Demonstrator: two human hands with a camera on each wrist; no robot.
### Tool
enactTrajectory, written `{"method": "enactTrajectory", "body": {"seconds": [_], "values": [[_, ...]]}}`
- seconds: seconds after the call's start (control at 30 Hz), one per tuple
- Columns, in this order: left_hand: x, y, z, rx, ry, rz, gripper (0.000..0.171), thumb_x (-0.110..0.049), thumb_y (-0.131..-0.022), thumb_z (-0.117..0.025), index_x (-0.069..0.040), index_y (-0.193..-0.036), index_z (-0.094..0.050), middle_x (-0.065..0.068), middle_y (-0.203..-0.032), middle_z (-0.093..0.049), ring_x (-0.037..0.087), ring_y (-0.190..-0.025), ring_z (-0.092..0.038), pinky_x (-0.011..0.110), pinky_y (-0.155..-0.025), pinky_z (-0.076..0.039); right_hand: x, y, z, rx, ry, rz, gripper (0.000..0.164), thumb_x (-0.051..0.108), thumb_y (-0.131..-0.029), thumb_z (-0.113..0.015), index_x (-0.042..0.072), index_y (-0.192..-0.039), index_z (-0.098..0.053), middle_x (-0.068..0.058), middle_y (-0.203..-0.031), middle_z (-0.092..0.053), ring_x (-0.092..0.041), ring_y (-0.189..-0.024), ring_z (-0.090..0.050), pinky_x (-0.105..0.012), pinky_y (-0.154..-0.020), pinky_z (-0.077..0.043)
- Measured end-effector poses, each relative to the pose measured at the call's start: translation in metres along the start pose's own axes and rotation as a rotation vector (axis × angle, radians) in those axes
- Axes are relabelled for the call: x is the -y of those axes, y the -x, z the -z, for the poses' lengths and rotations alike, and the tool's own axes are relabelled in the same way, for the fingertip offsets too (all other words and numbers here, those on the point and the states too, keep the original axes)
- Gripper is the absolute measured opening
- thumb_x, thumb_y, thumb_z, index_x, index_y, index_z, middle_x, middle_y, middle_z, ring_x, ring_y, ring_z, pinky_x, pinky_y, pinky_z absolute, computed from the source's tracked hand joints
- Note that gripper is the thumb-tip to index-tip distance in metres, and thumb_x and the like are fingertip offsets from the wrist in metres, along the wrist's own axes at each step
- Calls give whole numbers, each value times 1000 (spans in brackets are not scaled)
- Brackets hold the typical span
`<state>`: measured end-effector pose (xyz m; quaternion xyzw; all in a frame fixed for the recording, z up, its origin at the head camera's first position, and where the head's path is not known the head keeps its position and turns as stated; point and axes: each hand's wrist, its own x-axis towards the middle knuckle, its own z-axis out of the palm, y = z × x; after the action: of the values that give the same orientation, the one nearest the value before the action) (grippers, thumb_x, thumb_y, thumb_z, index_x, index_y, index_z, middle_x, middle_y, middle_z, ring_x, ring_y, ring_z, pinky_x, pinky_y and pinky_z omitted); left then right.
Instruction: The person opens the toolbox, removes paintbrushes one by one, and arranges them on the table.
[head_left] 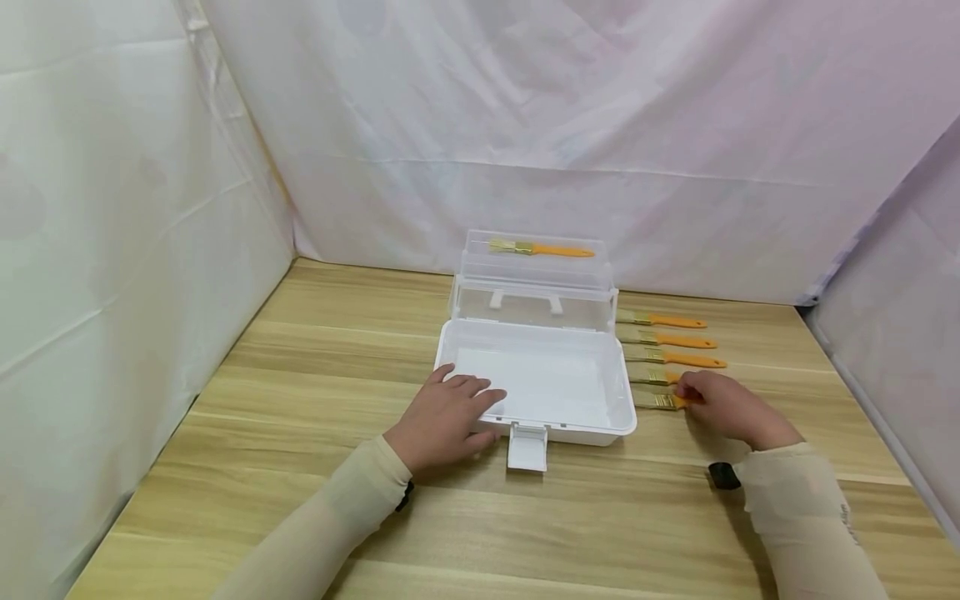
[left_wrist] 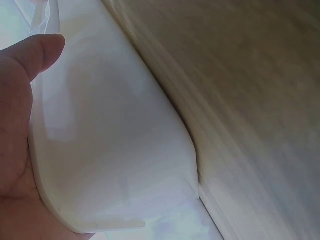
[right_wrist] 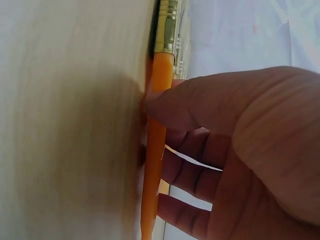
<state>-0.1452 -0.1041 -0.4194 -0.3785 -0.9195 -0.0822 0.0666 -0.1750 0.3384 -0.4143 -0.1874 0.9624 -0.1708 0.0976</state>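
Note:
A white plastic box (head_left: 555,387) stands with its clear lid (head_left: 536,275) folded back behind it. My left hand (head_left: 447,417) rests at its front left corner, fingers spread over the rim and thumb against the outer front wall. To the right of the box, my right hand (head_left: 723,404) pinches the orange handle of the nearest paintbrush (right_wrist: 163,70) between thumb and fingers. That brush lies low along the table, its metal band (head_left: 665,402) toward the box. Its bristle end is partly hidden by the box in the head view.
Several more orange-handled paintbrushes (head_left: 686,341) lie in a row behind the pinched one, beside the box. Another paintbrush (head_left: 551,249) lies on the opened lid. A latch flap (head_left: 527,450) hangs at the box front. White cloth (head_left: 420,183) encloses the wooden table (head_left: 315,367).

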Motion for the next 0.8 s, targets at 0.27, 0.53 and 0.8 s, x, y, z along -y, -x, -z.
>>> {"method": "enactTrajectory", "body": {"seconds": [0.27, 0.53, 0.8], "values": [[0, 0, 0, 2, 5, 5, 51, -50, -93, -61, -21, -135, -60, 2, -130, -64, 21, -121, -57, 53, -109, -31, 1, 3, 1, 11, -11, -21, 17, -8, -84, -62, 9, -87, -60, 1, -80, -55, -18, -75, -49, -39, -67, -43], [0, -1, 1, 0, -8, 1, 50, -49, -93, -61, -21, -135, -60, 2, -130, -64, 21, -121, -57, 53, -108, -31, 7, 2, 20, 3, 12, -20, 12, -6, -88, -61, 3, -95, -65, -5, -87, -62, -20, -78, -54, -43, -69, -47], [0, 0, 1, 7, -13, -4, 50, -48, -93, -62, -21, -135, -60, 2, -129, -64, 21, -120, -58, 52, -108, -32, 28, -21, 60, -26, 15, -47, 29, 6, -98, -58, -5, -125, -57, -26, -118, -60, -40, -104, -57, -59, -84, -47]]}}
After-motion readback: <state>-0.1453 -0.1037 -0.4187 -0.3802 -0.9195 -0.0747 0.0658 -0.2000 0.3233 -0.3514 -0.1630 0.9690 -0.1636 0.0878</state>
